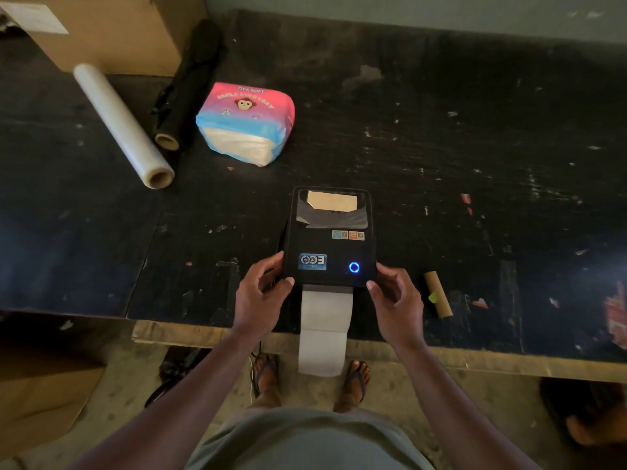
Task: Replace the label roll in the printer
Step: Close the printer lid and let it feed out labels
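A black label printer (328,242) sits near the table's front edge with its lid down and a blue ring light lit. Through the lid's window a brown roll core shows. A strip of white labels (325,330) comes out of the front slot and hangs over the table edge. My left hand (263,293) grips the printer's front left corner, thumb on top. My right hand (395,296) holds the front right corner the same way. An empty brown cardboard core (438,294) lies on the table just right of my right hand.
On the dark scuffed table (441,147), a clear stretch-film roll (122,125), a black roll (188,86) and a pink-and-blue tissue pack (246,123) lie at the back left. A cardboard box (112,28) stands in the far left corner. My sandalled feet show below.
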{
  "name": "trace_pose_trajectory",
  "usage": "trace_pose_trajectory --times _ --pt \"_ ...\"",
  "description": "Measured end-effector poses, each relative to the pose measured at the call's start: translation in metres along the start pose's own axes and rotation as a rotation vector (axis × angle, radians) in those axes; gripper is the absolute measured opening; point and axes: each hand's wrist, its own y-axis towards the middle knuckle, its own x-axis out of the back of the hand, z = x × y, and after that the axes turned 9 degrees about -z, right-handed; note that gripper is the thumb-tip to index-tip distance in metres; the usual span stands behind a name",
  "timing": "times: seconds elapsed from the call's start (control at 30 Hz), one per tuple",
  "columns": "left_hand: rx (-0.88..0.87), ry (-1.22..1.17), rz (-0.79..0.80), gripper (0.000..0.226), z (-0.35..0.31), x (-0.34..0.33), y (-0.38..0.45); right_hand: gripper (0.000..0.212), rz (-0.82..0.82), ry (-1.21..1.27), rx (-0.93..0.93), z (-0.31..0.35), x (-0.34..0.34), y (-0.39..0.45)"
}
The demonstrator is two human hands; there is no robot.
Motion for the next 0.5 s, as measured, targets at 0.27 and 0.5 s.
trace_pose_trajectory --times 0.27,0.5 --pt "0.000 -0.037 0.003 0.053 0.0001 -0.0005 0.0009 0.038 -0.003 -0.002 -0.003 0.0003 -0.0009 0.0000" --pt "-0.012 -0.022 -0.002 0.053 0.0028 -0.0003 0.0018 0.039 0.006 0.007 -0.008 -0.0006 0.0003 0.0003"
